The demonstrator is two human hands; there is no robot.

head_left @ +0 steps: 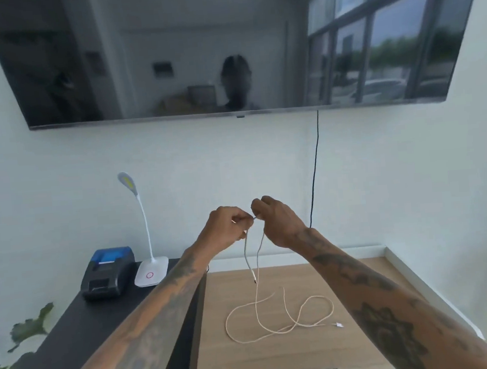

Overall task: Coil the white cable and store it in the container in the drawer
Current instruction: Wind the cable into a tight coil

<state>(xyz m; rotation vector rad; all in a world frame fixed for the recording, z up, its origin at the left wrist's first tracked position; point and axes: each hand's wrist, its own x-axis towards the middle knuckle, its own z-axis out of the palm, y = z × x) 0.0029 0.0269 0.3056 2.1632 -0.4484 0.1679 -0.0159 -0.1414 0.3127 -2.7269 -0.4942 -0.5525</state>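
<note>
My left hand (228, 225) and right hand (277, 222) both pinch the white cable (255, 273) near one end, fingers closed. Below them, most of it sprawls loose on the worktop (351, 347). Coiling has barely begun; no drawer or container shows.

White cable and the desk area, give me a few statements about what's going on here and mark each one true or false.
1. Both hands pinch the white cable above the wooden table. True; the left hand and right hand meet close together.
2. The cable is already fully coiled. False; most of it lies in loose loops on the table.
3. One connector end hangs in the air below the hands. True.
4. The desk lamp stands on the wooden table. False; it stands on the black desk, beside the small black printer.
5. A black cord hangs from the wall-mounted TV. True.
</note>
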